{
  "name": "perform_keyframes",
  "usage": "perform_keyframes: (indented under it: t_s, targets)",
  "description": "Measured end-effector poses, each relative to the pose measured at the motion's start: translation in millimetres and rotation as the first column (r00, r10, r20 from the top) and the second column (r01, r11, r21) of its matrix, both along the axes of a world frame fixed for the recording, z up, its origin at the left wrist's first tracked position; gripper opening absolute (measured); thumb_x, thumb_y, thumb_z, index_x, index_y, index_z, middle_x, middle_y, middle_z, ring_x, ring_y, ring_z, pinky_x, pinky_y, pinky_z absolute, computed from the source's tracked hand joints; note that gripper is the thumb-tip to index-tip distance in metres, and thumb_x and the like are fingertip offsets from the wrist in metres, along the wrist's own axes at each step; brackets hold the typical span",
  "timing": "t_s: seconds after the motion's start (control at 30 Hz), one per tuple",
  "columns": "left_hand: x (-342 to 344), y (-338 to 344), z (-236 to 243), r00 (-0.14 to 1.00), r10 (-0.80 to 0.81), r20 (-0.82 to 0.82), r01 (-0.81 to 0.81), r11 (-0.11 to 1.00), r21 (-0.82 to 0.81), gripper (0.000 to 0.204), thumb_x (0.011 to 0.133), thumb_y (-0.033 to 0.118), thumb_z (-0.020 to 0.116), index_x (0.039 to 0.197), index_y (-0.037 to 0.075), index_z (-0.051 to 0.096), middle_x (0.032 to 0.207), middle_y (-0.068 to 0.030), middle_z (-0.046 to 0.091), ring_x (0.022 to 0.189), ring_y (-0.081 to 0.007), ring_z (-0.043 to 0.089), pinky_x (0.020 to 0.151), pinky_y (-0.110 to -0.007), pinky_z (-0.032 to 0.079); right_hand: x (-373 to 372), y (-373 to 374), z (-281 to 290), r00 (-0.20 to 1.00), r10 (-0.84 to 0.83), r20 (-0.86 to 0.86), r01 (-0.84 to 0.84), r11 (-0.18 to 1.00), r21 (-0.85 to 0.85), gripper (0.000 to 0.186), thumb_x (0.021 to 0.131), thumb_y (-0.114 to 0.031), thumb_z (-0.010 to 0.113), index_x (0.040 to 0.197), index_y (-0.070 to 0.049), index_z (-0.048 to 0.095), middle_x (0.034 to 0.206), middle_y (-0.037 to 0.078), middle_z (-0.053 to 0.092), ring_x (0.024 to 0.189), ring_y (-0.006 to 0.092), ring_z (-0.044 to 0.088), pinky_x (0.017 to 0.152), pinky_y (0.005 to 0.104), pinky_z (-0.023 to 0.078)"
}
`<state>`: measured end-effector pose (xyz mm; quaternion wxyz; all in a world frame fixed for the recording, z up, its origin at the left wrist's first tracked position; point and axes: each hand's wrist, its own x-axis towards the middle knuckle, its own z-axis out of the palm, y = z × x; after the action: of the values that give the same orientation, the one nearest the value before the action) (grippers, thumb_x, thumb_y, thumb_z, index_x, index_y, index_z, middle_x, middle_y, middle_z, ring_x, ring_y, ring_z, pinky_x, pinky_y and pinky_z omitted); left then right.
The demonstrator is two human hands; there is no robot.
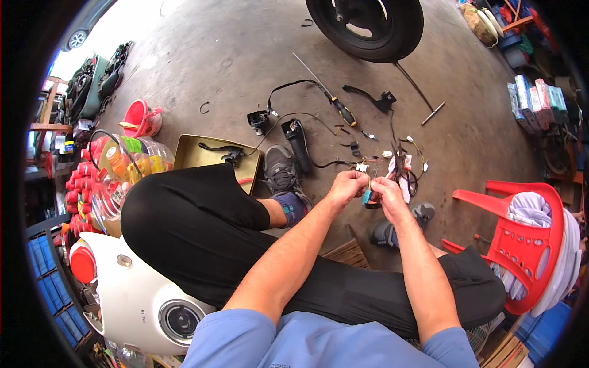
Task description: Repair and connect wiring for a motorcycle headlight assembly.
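My left hand [350, 185] pinches thin wires above a small teal connector [367, 196], and my right hand [388, 193] grips at the connector, close beside the left. Around them on the concrete lie a wiring bundle [406, 173] with white plugs, a black grip [296, 142] on a cable, a switch housing [257, 122], a black lever assembly [368, 98] and a yellow-black screwdriver [343, 111]. Another lever assembly [232, 156] rests in a shallow metal tray [186, 147].
A black wheel [392, 37] is at the top, with a T-handled tool [433, 112] below it. A red plastic chair [518, 236] with cloth is right. A red bucket [140, 116], plastic jugs [156, 153] and a white body panel [129, 297] are left.
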<state>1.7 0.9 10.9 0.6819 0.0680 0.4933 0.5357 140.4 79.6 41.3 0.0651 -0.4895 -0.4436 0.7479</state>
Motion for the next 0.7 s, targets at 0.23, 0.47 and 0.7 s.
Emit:
perform_keyframes:
  t_s: [0.23, 0.47, 0.7]
  targets:
    - [-0.5, -0.8, 2.1, 1.000, 0.006, 0.013, -0.006, 1.000, 0.010, 0.014, 0.090, 0.018, 0.056, 0.086, 0.005, 0.059, 0.075, -0.0016, 0.060, 0.066, -0.0117, 0.058, 0.064, -0.026, 0.049, -0.5, -1.2, 0.6, 1.000, -0.017, 0.017, 0.017, 1.000, -0.002, 0.010, 0.087, -0.018, 0.056, 0.085, -0.008, 0.056, 0.074, -0.001, 0.059, 0.061, 0.0087, 0.053, 0.060, 0.0244, 0.045]
    - [-0.7, -0.7, 1.8, 1.000, 0.005, 0.011, -0.005, 1.000, -0.004, 0.015, 0.090, 0.019, 0.055, 0.087, 0.005, 0.060, 0.075, -0.0013, 0.060, 0.066, -0.0115, 0.058, 0.065, -0.026, 0.049, -0.1, -0.2, 1.3, 1.000, -0.008, 0.027, 0.008, 1.000, 0.001, 0.009, 0.087, -0.017, 0.056, 0.085, -0.008, 0.056, 0.072, -0.001, 0.057, 0.062, 0.0090, 0.053, 0.061, 0.0246, 0.045]
    - [-1.9, -1.2, 2.2, 1.000, -0.004, 0.008, 0.004, 1.000, 0.001, 0.014, 0.090, 0.019, 0.055, 0.086, 0.006, 0.060, 0.076, -0.0002, 0.059, 0.066, -0.0098, 0.056, 0.064, -0.025, 0.047, -1.2, -0.4, 3.8, 0.999, -0.028, 0.026, 0.029, 1.000, -0.013, 0.010, 0.088, -0.017, 0.055, 0.085, -0.008, 0.056, 0.072, -0.001, 0.057, 0.061, 0.0090, 0.052, 0.062, 0.0240, 0.044]
